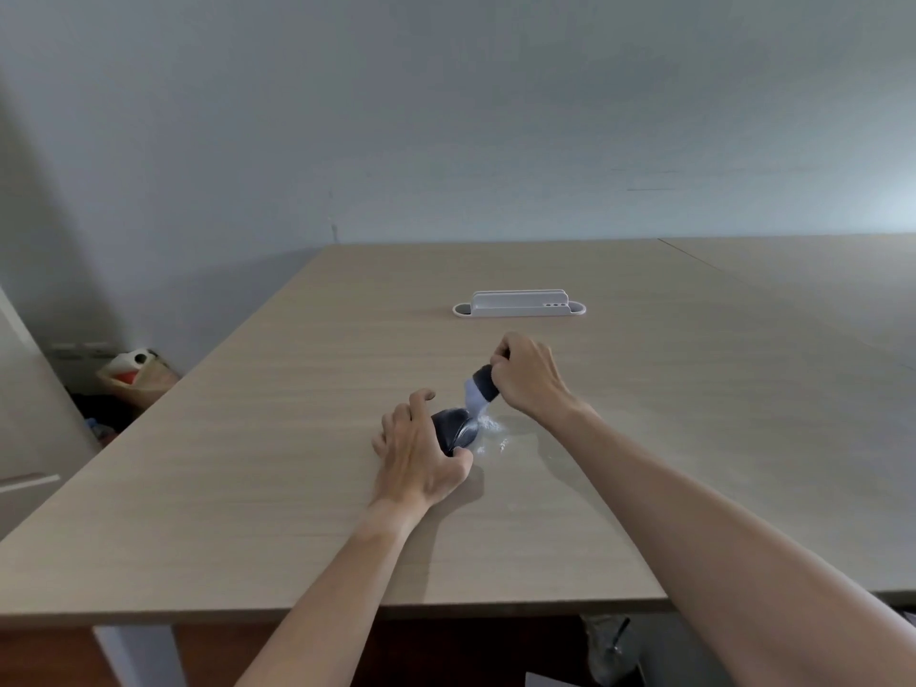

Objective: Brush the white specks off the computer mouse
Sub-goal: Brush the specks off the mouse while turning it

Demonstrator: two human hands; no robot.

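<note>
Both hands curled, gripping.

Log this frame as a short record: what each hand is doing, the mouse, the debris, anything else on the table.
left hand: grips the dark computer mouse, steadying it on the table
right hand: holds a brush, pale bristles down against the mouse's right side
white specks: scattered on the table just right of the mouse
other item: white desk cable-port cover farther back, untouched
task state: brushing under way
</note>
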